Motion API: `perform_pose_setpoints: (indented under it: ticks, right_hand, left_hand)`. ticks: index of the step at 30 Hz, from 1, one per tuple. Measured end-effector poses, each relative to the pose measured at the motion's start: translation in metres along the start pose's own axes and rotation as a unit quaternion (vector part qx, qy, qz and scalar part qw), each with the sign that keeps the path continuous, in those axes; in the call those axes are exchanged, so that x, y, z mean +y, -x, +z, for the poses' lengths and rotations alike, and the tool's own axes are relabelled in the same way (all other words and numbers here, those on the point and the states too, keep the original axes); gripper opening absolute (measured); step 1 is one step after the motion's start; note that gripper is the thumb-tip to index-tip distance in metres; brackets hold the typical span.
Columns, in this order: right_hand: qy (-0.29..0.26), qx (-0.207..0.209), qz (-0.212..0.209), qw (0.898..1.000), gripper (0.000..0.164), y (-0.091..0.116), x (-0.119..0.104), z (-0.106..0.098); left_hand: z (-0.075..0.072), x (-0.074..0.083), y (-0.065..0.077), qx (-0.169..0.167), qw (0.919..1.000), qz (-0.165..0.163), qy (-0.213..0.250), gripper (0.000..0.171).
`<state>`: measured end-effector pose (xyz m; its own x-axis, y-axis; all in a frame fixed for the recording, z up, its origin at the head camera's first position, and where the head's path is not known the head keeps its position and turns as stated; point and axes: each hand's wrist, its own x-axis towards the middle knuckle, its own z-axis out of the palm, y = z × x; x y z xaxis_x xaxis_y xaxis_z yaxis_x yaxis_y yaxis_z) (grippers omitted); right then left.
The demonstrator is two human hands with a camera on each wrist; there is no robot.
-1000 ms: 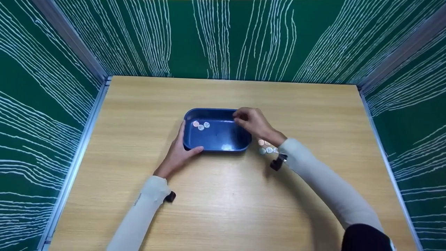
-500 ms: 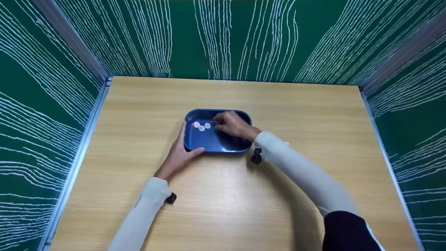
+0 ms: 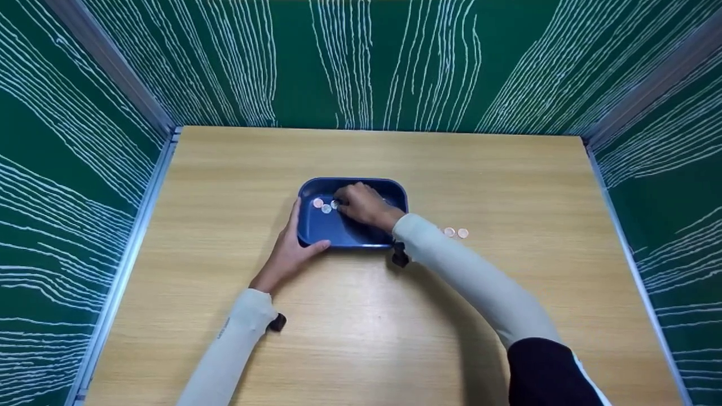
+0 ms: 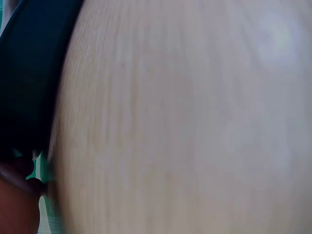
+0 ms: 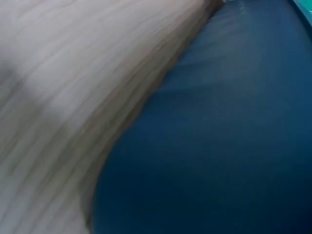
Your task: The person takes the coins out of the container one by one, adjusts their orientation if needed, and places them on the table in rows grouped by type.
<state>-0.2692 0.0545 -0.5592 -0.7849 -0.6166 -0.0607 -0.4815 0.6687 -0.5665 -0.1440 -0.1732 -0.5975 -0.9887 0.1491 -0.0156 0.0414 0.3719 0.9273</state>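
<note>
A dark blue tray [image 3: 352, 243] with rounded corners rests on the wooden table, its wall filling much of the right wrist view. My left hand [image 3: 287, 251] holds its front left corner, fingers along the left wall and thumb at the front rim. Inside, toward the left, lie a copper-coloured coin [image 3: 318, 202] and a silvery coin [image 3: 326, 208]. My right hand [image 3: 364, 204] reaches over the right part of the tray with curled fingers. Its fingertips meet at another silvery coin [image 3: 335, 204] and partly cover it.
Two copper-coloured coins, one of them the outer coin [image 3: 463, 233], lie on the table [image 3: 361, 316] right of the tray. My right sleeve [image 3: 457, 259] covers the spot where more coins showed earlier. Green walls with white lines [image 3: 361, 67] stand around the table.
My right hand has moved left from the tray's right rim and down into it, up to the coins. Its sleeve now hides several table coins. My left hand and the tray stay put.
</note>
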Motion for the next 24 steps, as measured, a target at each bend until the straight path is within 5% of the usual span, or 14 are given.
perform_pose_setpoints:
  ticks: [8,19,24]
  right_hand:
    - [0.037,0.004,-0.01,0.999,0.019,0.004,-0.005,0.0]
    - [-0.049,0.042,-0.047,0.997,0.011,0.012,0.025,0.021]
    - [-0.083,0.049,-0.04,0.995,0.006,0.036,0.008,-0.01]
  left_hand:
    - [0.0,0.001,0.0,0.003,1.0,0.006,0.0,0.121]
    - [0.0,0.003,0.004,0.003,1.0,0.0,-0.003,0.12]
    - [0.0,0.004,0.002,0.003,1.0,0.002,-0.001,0.121]
